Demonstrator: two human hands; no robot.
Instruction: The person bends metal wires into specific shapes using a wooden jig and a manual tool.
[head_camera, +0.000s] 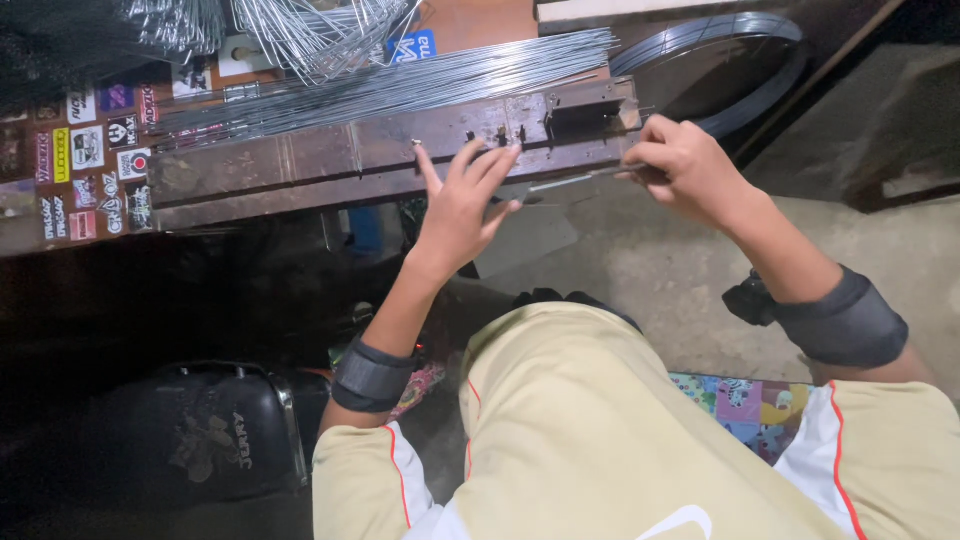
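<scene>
step: feeding wire rod (570, 183) into steel jig (400, 150) | right hand (680, 170) pinches rod end | left hand (465, 200) released, fingers spread on jig edge | tip: keep rod level, steady jig

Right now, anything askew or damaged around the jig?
Nothing broken. The straight wire bundle lies neatly on the bench behind the rusty metal jig; only the bent wires at the back sit in a loose tangle. Left hand and right hand hold a thin rod.
</scene>
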